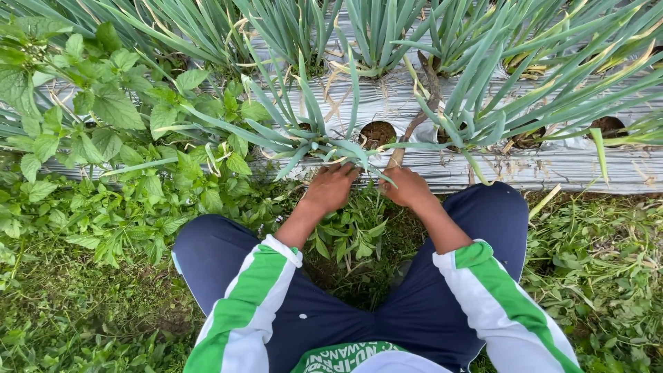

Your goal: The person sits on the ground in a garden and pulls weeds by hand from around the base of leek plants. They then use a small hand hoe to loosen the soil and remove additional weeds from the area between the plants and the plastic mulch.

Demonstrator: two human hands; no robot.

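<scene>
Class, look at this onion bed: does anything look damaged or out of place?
Yes. Several onion leaves have yellowed, dried tips, and leafy weeds crowd over the left edge of the silver plastic mulch. Both the left hand and right hand rest at that edge.

I see no packages, labels, signs or screens from here. The nearest thing to a label is the printed patch [345,354] on the green shirt front at the bottom edge of my view, between the two sleeves: white lettering on green, curved and partly cut off.
</scene>
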